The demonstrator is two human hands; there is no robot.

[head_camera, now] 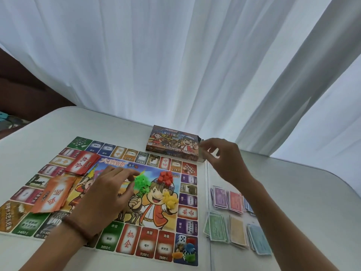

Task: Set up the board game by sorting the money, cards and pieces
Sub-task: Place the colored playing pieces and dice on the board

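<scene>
The colourful game board (125, 233) lies flat on the white table. On its middle sit a heap of green pieces (142, 182), a heap of red pieces (166, 176) and a heap of yellow pieces (170, 200). My left hand (109, 190) rests on the board, fingertips at the green heap. A red card deck (83, 162) and an orange card deck (53, 196) lie on the board's left side. My right hand (220, 155) hovers at the right end of the game box (172, 142), fingers curled at its open flap. Sorted money piles (234, 218) lie right of the board.
A white die (182, 239) and a few coloured pawns (187, 251) sit on the board's near right corner. White curtains (175, 55) hang behind the table (293, 182). A seam divides the table just right of the board.
</scene>
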